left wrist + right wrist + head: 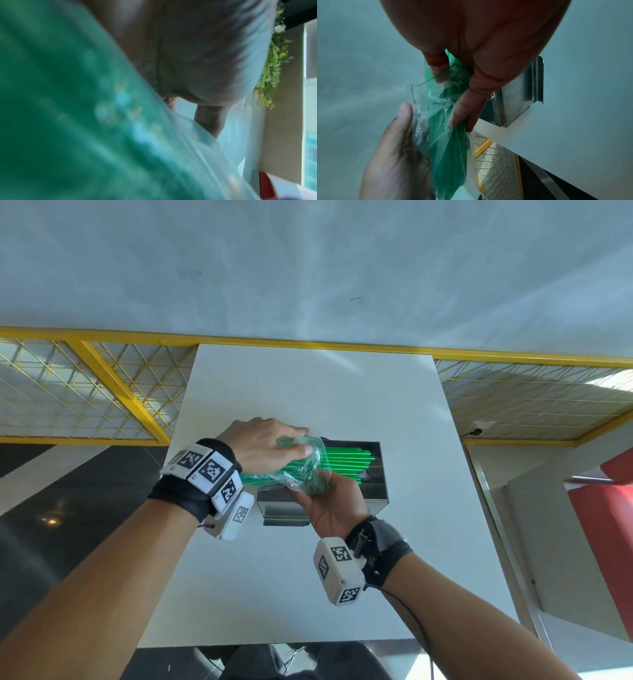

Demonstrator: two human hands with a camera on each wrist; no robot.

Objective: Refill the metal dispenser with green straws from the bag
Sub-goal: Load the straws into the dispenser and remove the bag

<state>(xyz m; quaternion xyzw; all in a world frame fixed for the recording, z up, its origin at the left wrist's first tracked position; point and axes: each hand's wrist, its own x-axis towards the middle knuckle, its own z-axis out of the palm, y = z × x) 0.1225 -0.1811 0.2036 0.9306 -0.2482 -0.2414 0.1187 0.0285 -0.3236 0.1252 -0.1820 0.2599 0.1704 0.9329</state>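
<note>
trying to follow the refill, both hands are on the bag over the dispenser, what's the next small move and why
Probably draw the bag back toward the left hand while the right hand steadies the straws. Their free ends already stick out over the open metal dispenser, so sliding the plastic off should drop them in.

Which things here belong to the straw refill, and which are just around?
In the job:
- metal dispenser
- green straws
- clear bag
- left hand, right hand, both gripping the bag

Just around:
- white table
- yellow mesh railing
- wall greenery
</note>
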